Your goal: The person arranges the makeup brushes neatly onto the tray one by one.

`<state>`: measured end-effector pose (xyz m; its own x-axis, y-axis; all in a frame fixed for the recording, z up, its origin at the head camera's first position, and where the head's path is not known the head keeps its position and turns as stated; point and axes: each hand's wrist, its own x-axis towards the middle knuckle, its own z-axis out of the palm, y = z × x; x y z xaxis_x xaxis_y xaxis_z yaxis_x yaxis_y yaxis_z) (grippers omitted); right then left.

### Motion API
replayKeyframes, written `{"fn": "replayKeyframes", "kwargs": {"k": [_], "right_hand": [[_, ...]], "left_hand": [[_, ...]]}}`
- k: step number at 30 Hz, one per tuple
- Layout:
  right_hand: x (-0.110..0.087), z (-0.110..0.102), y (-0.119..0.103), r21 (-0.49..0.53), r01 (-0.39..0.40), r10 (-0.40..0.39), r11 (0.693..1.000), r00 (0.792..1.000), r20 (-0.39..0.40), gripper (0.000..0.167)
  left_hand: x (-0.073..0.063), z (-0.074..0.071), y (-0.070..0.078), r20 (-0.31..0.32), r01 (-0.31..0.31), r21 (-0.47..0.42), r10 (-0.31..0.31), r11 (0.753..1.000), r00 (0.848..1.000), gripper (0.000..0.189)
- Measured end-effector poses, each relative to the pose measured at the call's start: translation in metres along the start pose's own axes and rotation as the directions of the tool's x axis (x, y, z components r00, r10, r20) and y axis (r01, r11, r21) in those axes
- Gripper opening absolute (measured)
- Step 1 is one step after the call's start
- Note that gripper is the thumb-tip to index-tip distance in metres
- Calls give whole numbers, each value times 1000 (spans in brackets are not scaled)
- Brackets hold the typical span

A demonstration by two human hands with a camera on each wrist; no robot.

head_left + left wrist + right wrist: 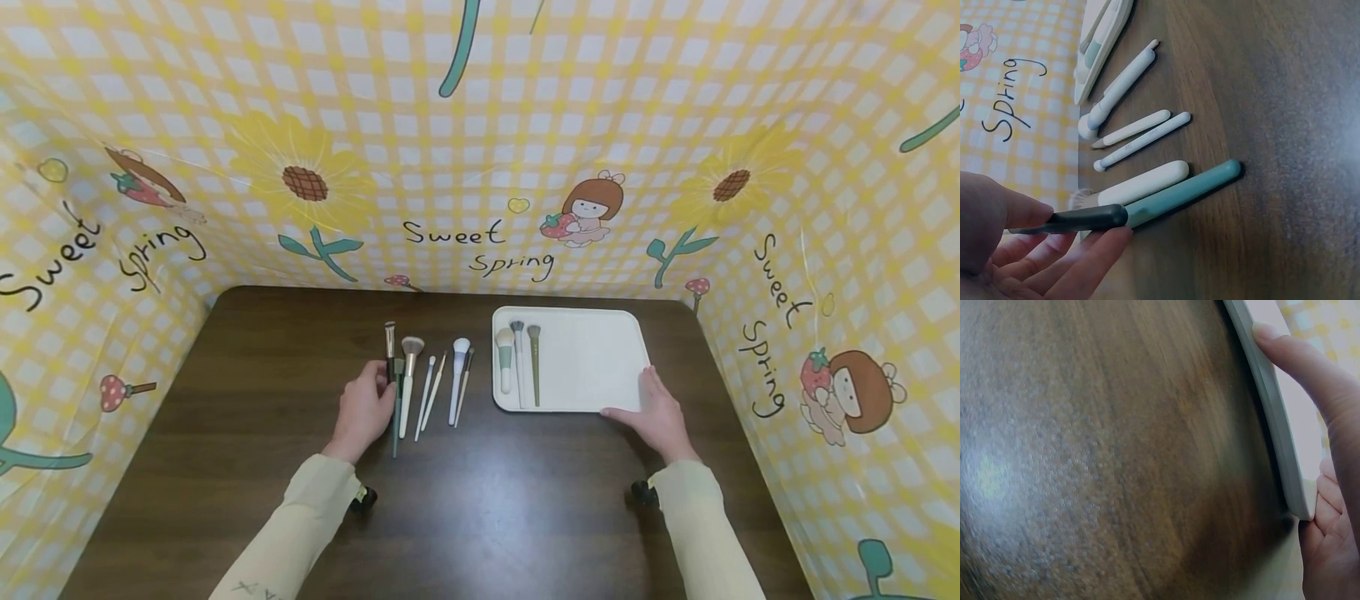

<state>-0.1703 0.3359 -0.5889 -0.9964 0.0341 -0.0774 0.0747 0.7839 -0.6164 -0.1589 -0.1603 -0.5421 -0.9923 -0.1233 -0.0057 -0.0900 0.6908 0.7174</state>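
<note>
My left hand (363, 412) pinches a black-handled makeup brush (1091, 219) between thumb and fingers, its bristle end pointing to the back of the table. Right below it in the left wrist view lies a green-handled brush (1188, 190), beside a white-handled brush (1147, 181) with a wide fluffy head. At the right, my right hand (660, 417) holds the near right corner of a white tray (585, 358). Its thumb is on the front rim and its fingers are along the right side. Three brushes lie upright in a row at the tray's left: a pale green one (506, 367), a white-handled one (520, 367) and an olive one (535, 367).
Between the left hand and the tray lie two slim pale brushes (425, 396), a white and lilac brush (457, 387) and a thin brush (464, 387) close against it. The brown wooden table (480, 517) is walled by a yellow checked cloth (450, 167).
</note>
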Motion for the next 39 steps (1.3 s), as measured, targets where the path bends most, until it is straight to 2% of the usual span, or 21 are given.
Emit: {"fn": "replayKeyframes", "kwargs": {"k": [10,16,21,25,36,39], "right_hand": [[0,0,-1,9,2,-2,1000,1000,-4,133],[0,0,-1,-2,7,-7,1000,1000,-9,133],[0,0,0,-1,3,-3,1000,1000,-4,133],[0,1,0,2,4,-4,1000,1000,-5,133],[0,-1,-2,-4,10,-10,1000,1000,-10,131],[-1,-1,-2,-6,11,-11,1000,1000,-13,130]], "left_hand": [[0,2,8,12,15,-40,-14,999,1000,42],[0,4,14,11,-32,-84,33,996,999,47],[0,9,20,47,-59,-135,66,989,997,52],[2,15,26,58,-78,-137,86,988,995,52],[4,27,34,14,-134,-123,136,983,991,52],[4,29,36,17,-126,-133,129,983,991,52]]}}
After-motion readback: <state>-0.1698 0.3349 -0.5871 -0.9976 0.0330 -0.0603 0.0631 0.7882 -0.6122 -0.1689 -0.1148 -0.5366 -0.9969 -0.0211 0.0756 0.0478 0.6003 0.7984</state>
